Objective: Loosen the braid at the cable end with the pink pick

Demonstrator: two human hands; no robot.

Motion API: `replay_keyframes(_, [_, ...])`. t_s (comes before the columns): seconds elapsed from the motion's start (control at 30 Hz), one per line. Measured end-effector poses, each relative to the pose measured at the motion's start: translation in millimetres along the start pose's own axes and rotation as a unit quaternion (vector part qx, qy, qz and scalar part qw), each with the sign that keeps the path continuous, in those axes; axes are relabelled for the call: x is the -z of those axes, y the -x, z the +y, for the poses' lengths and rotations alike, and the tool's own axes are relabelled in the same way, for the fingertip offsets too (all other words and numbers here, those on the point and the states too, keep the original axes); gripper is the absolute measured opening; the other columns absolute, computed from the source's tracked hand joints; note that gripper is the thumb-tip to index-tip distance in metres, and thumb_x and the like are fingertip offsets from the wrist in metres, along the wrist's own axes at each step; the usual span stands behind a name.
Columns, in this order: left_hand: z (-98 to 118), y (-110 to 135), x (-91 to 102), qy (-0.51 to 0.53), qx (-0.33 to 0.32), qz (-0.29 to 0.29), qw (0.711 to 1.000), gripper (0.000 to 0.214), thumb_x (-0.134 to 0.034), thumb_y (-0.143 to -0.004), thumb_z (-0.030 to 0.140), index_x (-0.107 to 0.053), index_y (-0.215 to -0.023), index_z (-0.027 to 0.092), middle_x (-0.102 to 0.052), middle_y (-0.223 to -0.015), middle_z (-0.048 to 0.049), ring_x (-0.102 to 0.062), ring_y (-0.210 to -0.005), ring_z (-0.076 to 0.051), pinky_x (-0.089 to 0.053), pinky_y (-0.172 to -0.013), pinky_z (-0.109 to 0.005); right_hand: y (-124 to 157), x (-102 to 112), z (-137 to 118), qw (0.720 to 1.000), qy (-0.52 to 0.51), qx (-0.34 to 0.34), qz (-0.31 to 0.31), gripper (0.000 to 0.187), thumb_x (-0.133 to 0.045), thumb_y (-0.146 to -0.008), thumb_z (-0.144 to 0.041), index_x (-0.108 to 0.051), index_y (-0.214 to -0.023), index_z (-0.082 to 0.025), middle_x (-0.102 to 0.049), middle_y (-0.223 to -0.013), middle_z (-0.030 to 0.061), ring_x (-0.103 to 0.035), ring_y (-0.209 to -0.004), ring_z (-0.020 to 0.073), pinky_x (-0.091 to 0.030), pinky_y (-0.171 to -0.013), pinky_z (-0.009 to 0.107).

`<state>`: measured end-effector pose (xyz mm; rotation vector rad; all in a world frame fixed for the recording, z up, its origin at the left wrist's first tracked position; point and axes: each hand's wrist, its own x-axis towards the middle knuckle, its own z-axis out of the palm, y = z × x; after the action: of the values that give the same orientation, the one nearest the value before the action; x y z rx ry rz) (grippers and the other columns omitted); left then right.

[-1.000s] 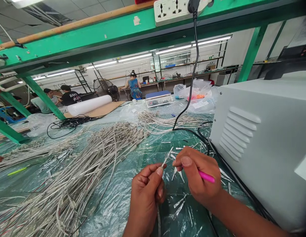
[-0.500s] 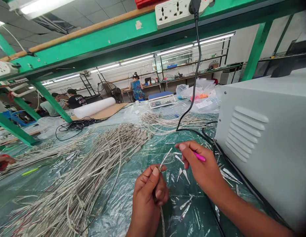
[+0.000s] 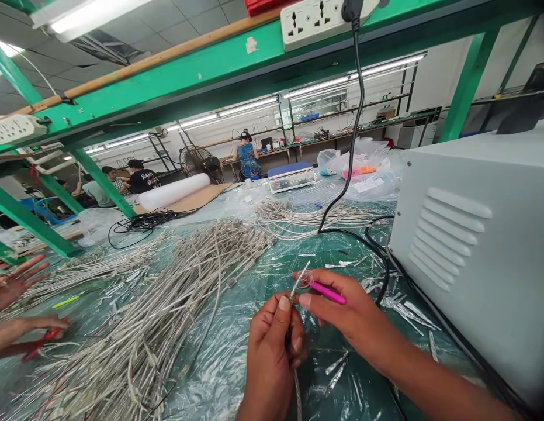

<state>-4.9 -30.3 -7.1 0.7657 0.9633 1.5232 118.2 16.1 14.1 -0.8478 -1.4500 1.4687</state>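
cable [image 3: 300, 279]: slim, silvery end slanting up and rightward, pinched in left hand [image 3: 277, 342], lower length hanging beneath the fist | fine wire strands [image 3: 305, 279]: loose, looping just right of that end, by the right fingertips | pink tool [image 3: 328, 293]: slender, pen-like, tilted, held in right hand [image 3: 356, 309]

Beyond the left hand [image 3: 276, 336], a gap runs between cable heap [image 3: 193, 283] and black cord [image 3: 361, 90], grey machine [image 3: 468, 310] blocking the right.
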Motion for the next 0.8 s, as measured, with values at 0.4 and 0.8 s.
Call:
replay_keyframes(0.4, [-1, 3, -2.5, -0.013, 0.002, -0.002, 1.000, 0.032, -0.054, -0.091, 0.044, -0.061, -0.085, 0.013, -0.034, -0.047, 0.0060, -0.021, -0.039, -0.006, -0.022, -0.036, -0.016, -2, -1, 6, 0.999, -0.030, 0.004, 0.025, 0.025, -0.065, -0.082, -0.040, -0.066, -0.080, -0.016, -0.056, -0.071, -0.0017, -0.046, -0.058, 0.0092, -0.039, -0.052, 0.021])
replay_keyframes(0.8, [4, 2, 4.8, 0.162, 0.114, -0.113, 0.974, 0.026, -0.052, -0.094, 0.033, -0.061, -0.082, 0.011, -0.024, -0.047, 0.0094, -0.005, -0.037, -0.002, -0.022, -0.032, -0.011, -8, 5, 15, 0.979, -0.186, -0.063, 0.061, 0.034, -0.068, -0.078, -0.043, -0.073, -0.096, -0.015, -0.063, -0.092, 0.0075, -0.050, -0.068, 0.0125, -0.040, -0.051, 0.021])
